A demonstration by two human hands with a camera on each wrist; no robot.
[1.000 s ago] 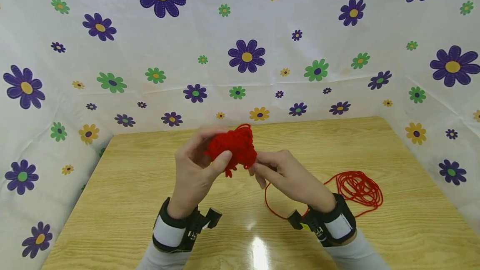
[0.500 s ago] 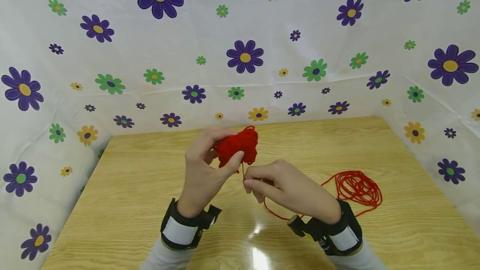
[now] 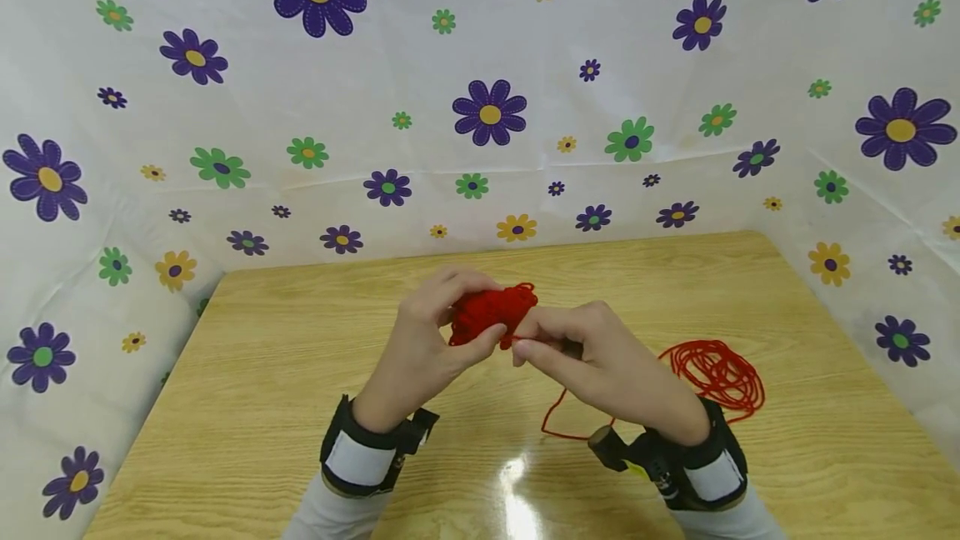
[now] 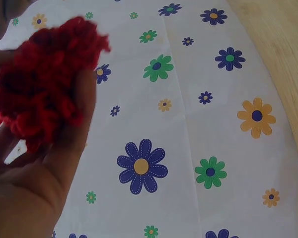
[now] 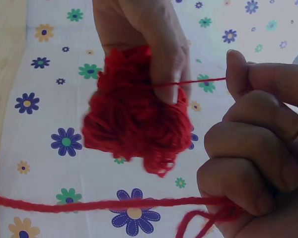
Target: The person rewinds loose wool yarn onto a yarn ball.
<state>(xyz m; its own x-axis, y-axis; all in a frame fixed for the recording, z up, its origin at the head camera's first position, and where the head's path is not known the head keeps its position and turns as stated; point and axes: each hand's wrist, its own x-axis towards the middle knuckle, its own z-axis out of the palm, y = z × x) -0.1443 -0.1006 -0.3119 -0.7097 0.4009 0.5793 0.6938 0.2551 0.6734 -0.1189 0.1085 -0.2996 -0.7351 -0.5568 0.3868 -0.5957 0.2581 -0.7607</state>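
A bundle of wound red yarn (image 3: 487, 311) is held up over the table in my left hand (image 3: 420, 352), thumb on the near side and fingers behind. My right hand (image 3: 596, 357), close at the bundle's right, pinches a strand between thumb and index finger. In the right wrist view that strand (image 5: 203, 81) runs straight from the pinch to the bundle (image 5: 129, 119), passing under my left thumb. A second length of yarn (image 5: 89, 204) enters the curled lower fingers of my right hand. Loose loops stick out of the bundle (image 4: 44, 84) in the left wrist view.
A loose coil of red yarn (image 3: 716, 373) lies on the wooden table (image 3: 285, 373) at the right, partly behind my right wrist. A slack length of yarn (image 3: 566, 437) rests on the table below my right hand. A flower-patterned cloth (image 3: 420, 48) encloses the back and sides.
My left hand has carried the bundle right and slightly lower, turning it. The right hand dropped below the bundle, drawing out the strand, then moved back up and right beside it.
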